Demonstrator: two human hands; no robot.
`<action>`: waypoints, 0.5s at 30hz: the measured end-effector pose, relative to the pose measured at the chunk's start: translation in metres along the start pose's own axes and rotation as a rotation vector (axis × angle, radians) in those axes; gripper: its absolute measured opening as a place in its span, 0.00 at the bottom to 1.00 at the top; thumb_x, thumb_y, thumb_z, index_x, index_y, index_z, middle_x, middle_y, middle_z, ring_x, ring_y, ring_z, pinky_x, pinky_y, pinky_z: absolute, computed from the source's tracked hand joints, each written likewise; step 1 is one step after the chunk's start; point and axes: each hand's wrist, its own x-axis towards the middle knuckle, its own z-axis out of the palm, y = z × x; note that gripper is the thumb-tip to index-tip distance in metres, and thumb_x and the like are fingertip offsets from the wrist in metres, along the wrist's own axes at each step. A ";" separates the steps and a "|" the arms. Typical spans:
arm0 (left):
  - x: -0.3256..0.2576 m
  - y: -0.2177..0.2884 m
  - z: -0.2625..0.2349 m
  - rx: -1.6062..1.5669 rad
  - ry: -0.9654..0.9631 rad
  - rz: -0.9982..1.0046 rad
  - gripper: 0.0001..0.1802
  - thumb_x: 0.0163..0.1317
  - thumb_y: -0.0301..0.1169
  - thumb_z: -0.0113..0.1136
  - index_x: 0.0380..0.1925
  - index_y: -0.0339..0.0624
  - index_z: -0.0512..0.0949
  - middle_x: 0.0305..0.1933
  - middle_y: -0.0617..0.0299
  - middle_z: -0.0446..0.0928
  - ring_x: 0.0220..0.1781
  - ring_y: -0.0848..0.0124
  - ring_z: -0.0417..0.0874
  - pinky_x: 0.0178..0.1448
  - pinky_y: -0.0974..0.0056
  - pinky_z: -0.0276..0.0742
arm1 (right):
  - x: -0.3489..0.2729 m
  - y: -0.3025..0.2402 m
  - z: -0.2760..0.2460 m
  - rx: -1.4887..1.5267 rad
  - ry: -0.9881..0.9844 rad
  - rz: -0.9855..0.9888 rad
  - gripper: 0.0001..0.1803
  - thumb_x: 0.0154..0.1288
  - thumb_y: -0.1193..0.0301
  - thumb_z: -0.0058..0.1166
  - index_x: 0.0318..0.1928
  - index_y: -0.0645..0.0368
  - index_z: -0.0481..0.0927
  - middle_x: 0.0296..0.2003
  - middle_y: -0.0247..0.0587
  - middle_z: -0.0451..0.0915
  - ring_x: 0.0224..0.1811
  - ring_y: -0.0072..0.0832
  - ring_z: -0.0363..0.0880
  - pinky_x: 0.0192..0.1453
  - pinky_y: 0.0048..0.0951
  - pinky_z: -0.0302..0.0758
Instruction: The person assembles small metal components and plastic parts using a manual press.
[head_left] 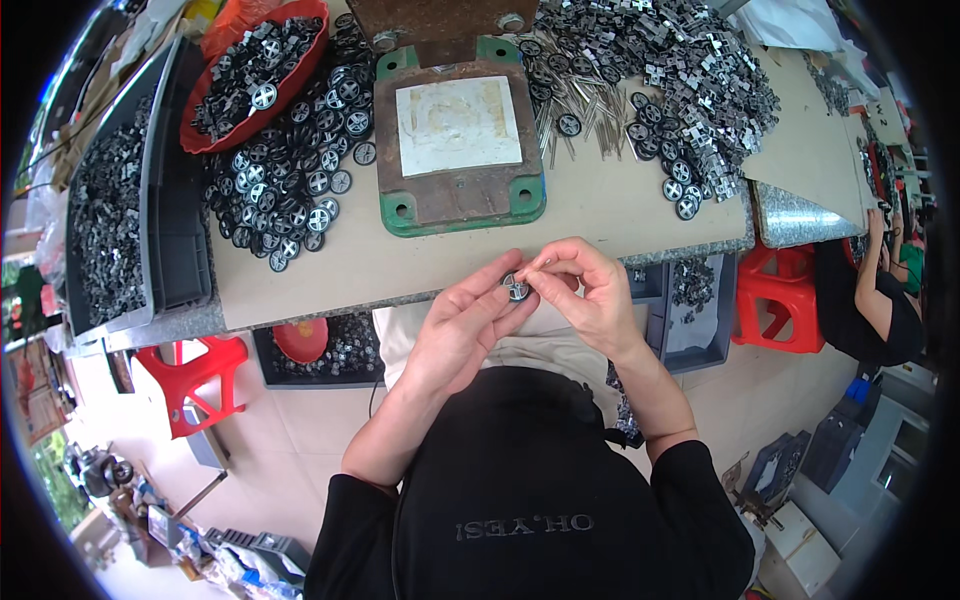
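Note:
My left hand (462,325) holds a small black toy wheel (515,288) with silver spokes between its fingers, just off the table's front edge. Right beside it, my right hand (588,295) has thumb and forefinger pinched together at the wheel's edge. What sits in that pinch is too small to make out. Beyond my hands stands a press base (450,205), green and rusty brown, with a white pad (458,125) on it. Many similar wheels (290,205) lie heaped to its left. Thin metal pins (597,110) lie to its right.
Small silver metal parts (705,90) are piled at the far right. A red basin (255,75) and a grey crate (180,200) of dark parts stand at the left. Below the table are parts trays (690,310) and red stools (778,300). Another person (870,290) sits at far right.

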 end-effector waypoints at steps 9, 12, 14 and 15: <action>0.002 -0.001 0.002 0.035 -0.030 -0.020 0.23 0.66 0.23 0.41 0.60 0.26 0.54 0.55 0.52 0.67 0.55 0.71 0.72 0.67 0.61 0.63 | -0.001 0.005 -0.001 0.053 0.032 -0.057 0.05 0.61 0.78 0.52 0.38 0.61 0.72 0.33 0.41 0.81 0.37 0.20 0.79 0.39 0.18 0.72; 0.002 -0.003 0.001 0.032 0.007 -0.007 0.23 0.65 0.23 0.42 0.60 0.28 0.57 0.55 0.48 0.69 0.57 0.59 0.72 0.64 0.60 0.68 | -0.001 0.010 -0.003 0.051 0.045 -0.077 0.05 0.61 0.78 0.52 0.38 0.61 0.72 0.33 0.41 0.81 0.37 0.20 0.79 0.39 0.18 0.72; 0.002 -0.004 0.001 0.035 0.007 -0.003 0.23 0.65 0.23 0.42 0.60 0.28 0.57 0.55 0.48 0.69 0.57 0.59 0.72 0.64 0.60 0.68 | -0.002 0.009 -0.005 0.008 0.034 -0.061 0.05 0.61 0.79 0.52 0.38 0.61 0.72 0.33 0.41 0.81 0.37 0.21 0.79 0.40 0.19 0.73; 0.001 -0.004 0.001 0.037 0.008 0.002 0.23 0.66 0.23 0.42 0.60 0.29 0.57 0.55 0.48 0.69 0.58 0.59 0.72 0.63 0.61 0.68 | -0.003 0.009 -0.005 -0.035 0.023 -0.045 0.06 0.60 0.79 0.52 0.38 0.61 0.72 0.33 0.41 0.81 0.38 0.22 0.79 0.41 0.19 0.73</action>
